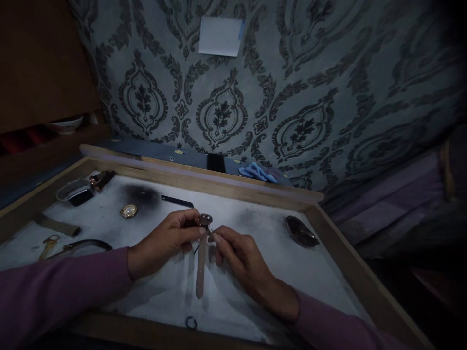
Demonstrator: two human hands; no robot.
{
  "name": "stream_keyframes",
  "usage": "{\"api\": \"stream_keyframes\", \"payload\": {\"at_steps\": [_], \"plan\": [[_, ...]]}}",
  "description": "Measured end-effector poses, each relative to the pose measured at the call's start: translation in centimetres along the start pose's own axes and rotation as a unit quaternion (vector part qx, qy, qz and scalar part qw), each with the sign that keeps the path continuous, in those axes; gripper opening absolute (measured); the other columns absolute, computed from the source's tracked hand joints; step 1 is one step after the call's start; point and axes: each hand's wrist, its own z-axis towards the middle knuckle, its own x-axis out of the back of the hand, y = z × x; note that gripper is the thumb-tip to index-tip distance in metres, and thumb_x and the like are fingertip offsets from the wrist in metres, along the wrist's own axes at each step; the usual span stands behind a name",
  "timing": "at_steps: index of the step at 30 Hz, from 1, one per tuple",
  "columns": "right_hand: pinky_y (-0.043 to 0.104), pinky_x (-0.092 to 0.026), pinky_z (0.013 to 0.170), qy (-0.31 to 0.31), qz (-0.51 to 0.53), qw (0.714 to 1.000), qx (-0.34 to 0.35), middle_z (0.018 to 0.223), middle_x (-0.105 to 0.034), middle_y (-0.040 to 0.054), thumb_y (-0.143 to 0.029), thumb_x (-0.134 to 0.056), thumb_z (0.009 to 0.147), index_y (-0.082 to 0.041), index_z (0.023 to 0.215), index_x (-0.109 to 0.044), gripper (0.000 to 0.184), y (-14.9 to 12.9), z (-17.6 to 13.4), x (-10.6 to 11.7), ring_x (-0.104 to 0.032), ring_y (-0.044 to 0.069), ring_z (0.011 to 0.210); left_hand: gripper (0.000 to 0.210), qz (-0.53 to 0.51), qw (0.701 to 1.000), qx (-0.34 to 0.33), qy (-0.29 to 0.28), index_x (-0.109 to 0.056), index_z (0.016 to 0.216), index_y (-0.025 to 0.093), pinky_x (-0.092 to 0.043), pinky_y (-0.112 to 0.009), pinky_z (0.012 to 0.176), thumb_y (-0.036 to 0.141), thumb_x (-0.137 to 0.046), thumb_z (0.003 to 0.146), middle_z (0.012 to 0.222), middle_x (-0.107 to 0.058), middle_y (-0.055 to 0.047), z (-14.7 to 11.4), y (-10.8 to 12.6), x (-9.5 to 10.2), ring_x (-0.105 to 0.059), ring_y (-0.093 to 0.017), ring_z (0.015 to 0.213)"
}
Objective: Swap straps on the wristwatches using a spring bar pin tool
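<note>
— Grip state?
— Left hand [164,239] pinches the wristwatch [205,219] by its case. Right hand [248,257] has fingertips bunched close beside the case end of the strap [200,274]; can't tell whether they grip anything.
— Watch look, location?
— Round dark case, shiny edge, taupe strap, tapered tip. Between both hands, over the white-bedded tray [175,171].
— Counts, going outward?
— One watch in the grip. One black strip [177,201] just beyond it, one black ring [191,323] nearer the wearer. Left: one gold watch head [128,211], farther left one olive strip [54,224]. Right: one dark shiny object [302,232]. Beyond the tray's far rim: one blue cloth [256,171].
— Orientation?
— Strap's long axis runs near-far. Case at far end, tip toward wearer, leaning slightly left.
</note>
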Motion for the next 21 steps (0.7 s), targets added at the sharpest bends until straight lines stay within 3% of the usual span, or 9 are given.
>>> {"api": "stream_keyframes", "payload": {"at_steps": [5,11,18,21], "plan": [[0.023,-0.03,0.047,0.041,-0.016,0.999,-0.006,0.056,-0.038,-0.0054,-0.042,-0.038,0.099,-0.02,0.075,-0.051,0.035,-0.6,0.1,1.2,-0.035,0.01,0.049,0.024,0.029,0.998,0.0,-0.054,-0.053,0.087,0.017,-0.035,-0.02,0.045,0.036,-0.064,0.08,0.081,-0.065,-0.005,0.1,0.7,0.6,-0.062,-0.016,0.07],[0.023,-0.032,0.051,0.103,-0.07,0.992,-0.001,0.061,-0.04,-0.0045,-0.037,-0.038,0.099,-0.02,0.074,-0.047,0.031,-1.3,0.0,1.6,-0.038,0.011,0.055,0.018,0.173,0.983,-0.008,-0.061,-0.052,0.074,0.016,-0.029,-0.02,0.048,0.031,-0.058,0.082,0.06,-0.052,0.005,0.1,0.4,0.8,-0.043,-0.007,0.052],[0.023,-0.03,0.048,0.042,-0.059,0.997,-0.037,0.054,-0.047,-0.0064,-0.037,-0.051,0.094,-0.016,0.106,-0.061,0.026,-0.9,-0.1,1.2,-0.039,0.011,0.048,0.018,0.251,0.962,-0.044,-0.098,-0.056,0.078,0.015,-0.031,-0.022,0.055,0.03,-0.052,0.086,0.063,-0.043,0.006,-0.5,1.1,0.4,-0.037,-0.009,0.058],[0.024,-0.038,0.054,0.013,-0.034,0.999,-0.012,0.065,-0.059,-0.0013,-0.033,-0.054,0.092,-0.017,0.094,-0.066,0.02,-0.7,0.0,1.2,-0.05,0.012,0.057,0.019,0.299,0.946,-0.072,-0.102,-0.061,0.081,0.014,-0.032,-0.023,0.059,0.029,-0.05,0.087,0.068,-0.046,0.004,-0.7,1.3,0.3,-0.04,-0.011,0.064]]}}
